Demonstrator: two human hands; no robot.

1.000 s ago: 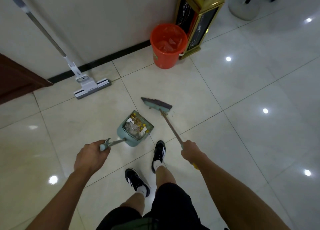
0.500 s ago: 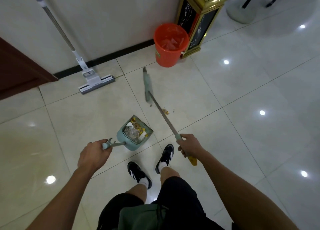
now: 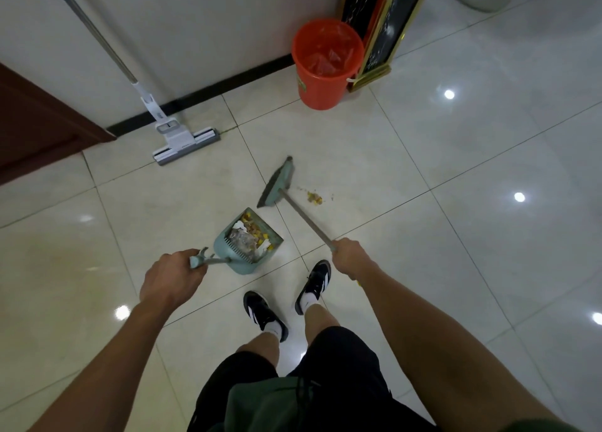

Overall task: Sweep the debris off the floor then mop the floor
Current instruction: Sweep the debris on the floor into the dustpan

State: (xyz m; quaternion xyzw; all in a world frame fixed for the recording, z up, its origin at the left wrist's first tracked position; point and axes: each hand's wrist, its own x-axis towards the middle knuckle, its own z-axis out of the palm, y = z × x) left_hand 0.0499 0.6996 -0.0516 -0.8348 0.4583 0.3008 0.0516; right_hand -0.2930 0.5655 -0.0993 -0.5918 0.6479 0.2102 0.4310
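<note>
My left hand (image 3: 172, 280) grips the handle of a teal dustpan (image 3: 248, 241) that stands on the tiled floor and holds yellow and white scraps. My right hand (image 3: 350, 257) grips the stick of a teal broom (image 3: 277, 184), whose head rests on the floor just beyond the dustpan. A small patch of yellow-brown debris (image 3: 314, 197) lies to the right of the broom head. A white flat mop (image 3: 182, 140) leans against the wall at the back left.
An orange bucket (image 3: 322, 83) lined with a bag stands by the wall, next to a black-and-gold bin (image 3: 381, 31). A brown door (image 3: 35, 128) is at the left. My two shoes (image 3: 286, 298) stand just behind the dustpan.
The broom head has swung back from near the bucket toward the dustpan and now lies left of the debris patch. The dustpan has stayed in place.
</note>
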